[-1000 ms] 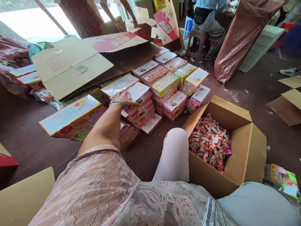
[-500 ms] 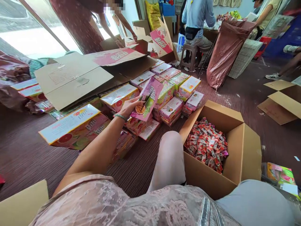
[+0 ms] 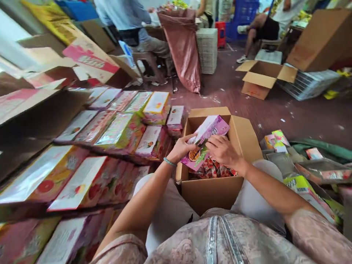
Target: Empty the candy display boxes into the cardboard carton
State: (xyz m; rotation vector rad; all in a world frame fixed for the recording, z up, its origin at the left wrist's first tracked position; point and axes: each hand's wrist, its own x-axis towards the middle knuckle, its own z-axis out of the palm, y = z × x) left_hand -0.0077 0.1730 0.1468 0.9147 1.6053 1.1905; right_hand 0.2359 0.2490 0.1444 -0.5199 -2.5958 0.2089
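A purple printed carton (image 3: 210, 128) with a fruit picture is tilted above an open cardboard box (image 3: 211, 189) between my knees. My left hand (image 3: 183, 149) is closed on the carton's left side, with a bracelet at the wrist. My right hand (image 3: 224, 152) touches the carton's right side with curled fingers; whether it grips the carton or a small part of it is hidden. Many small red sachets (image 3: 217, 169) lie in the box below the carton.
Rows of printed cartons (image 3: 118, 128) stand on the floor to the left. A pink sack (image 3: 183, 51), a seated person (image 3: 129, 22) and an open box (image 3: 260, 79) are farther off. Packets and bags (image 3: 308, 172) lie at the right.
The view has turned right. My left hand has carried the purple carton from beside the stacked cartons to above the sachet box. My right hand has come into view at the carton.
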